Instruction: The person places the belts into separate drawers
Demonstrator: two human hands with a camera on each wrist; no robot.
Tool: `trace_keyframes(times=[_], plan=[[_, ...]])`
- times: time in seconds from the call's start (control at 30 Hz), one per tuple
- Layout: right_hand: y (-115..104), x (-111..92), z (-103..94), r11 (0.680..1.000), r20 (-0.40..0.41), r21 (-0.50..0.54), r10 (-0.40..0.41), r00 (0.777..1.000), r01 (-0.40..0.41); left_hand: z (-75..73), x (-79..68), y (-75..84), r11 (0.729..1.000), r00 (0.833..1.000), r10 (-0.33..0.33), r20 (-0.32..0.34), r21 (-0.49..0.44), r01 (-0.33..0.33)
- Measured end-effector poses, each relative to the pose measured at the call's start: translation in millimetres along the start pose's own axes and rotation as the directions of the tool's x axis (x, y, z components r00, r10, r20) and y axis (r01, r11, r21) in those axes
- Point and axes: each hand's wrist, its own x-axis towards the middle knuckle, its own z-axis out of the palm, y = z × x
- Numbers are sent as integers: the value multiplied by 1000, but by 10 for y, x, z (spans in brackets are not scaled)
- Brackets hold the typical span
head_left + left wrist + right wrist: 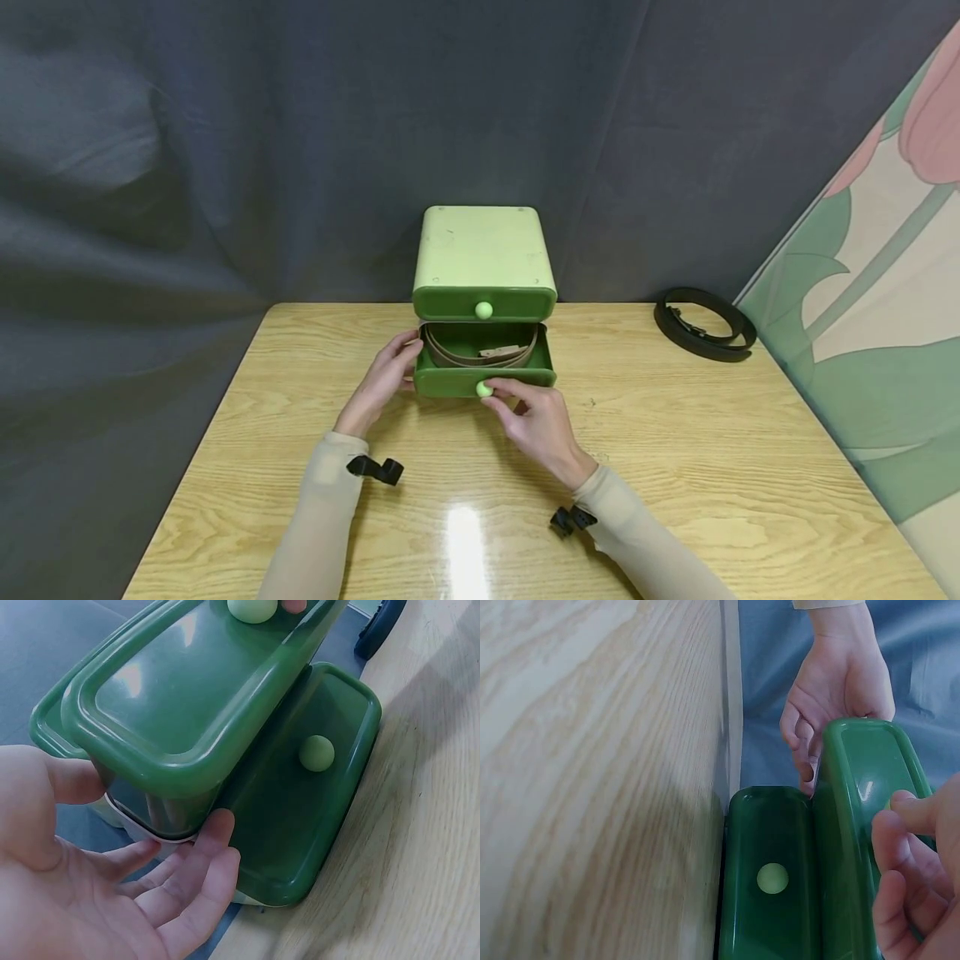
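Observation:
A small cabinet with a pale green top [483, 246] and dark green drawer fronts stands at the table's back. Its middle drawer [450, 383] is pulled out, and inside lies a coiled brown belt [450, 357]. My right hand [542, 421] pinches this drawer's round light-green knob [483, 389] between thumb and fingers. At the cabinet's left side is my left hand [386, 379], its fingers loosely bent. In the left wrist view, the left fingertips [220, 825] rest against the cabinet's side below the drawer. The bottom drawer [769, 832] is closed, its knob [772, 878] untouched.
A coiled black belt [688, 342] lies at the table's back right. Behind the wooden table [675, 467] hangs a dark grey curtain [352, 150]. A flower-patterned cloth [892, 333] borders the right side.

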Motion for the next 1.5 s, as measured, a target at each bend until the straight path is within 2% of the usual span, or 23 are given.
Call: trace_keyframes(times=[0.57,0.93,1.5], plan=[[19,33,-14,999,10,3,46,999,-46,18,-33,47,1000,1000,-5,10,-8,5],[52,46,1,999,8,2,47,999,-47,-1,-5,19,1000,1000,10,27,-17,-9],[70,71,20,998,9,3,66,998,-66,0,-12,11,1000,1000,7,17,-16,-7]])
